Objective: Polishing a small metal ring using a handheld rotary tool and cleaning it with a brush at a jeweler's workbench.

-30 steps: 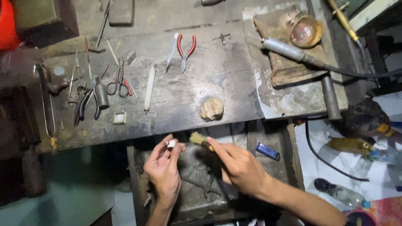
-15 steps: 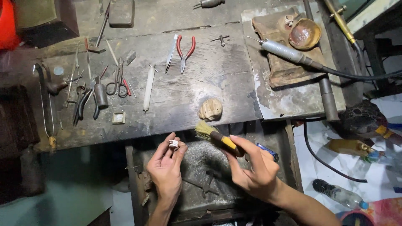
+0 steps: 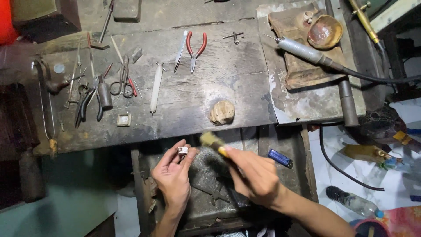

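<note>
The left hand (image 3: 173, 177) pinches a small silver ring (image 3: 183, 151) between thumb and fingertips, just below the front edge of the worktop (image 3: 228, 70). The right hand (image 3: 254, 175) is closed around a brush (image 3: 212, 141), whose pale bristles sit just beside the ring without clearly touching it. Both hands hover over a dusty drawer tray (image 3: 206, 175) under the worktop. On the worktop's front edge, just above the brush, lies a rough tan lump (image 3: 222, 112); red-handled pliers (image 3: 195, 49) rest farther back.
</note>
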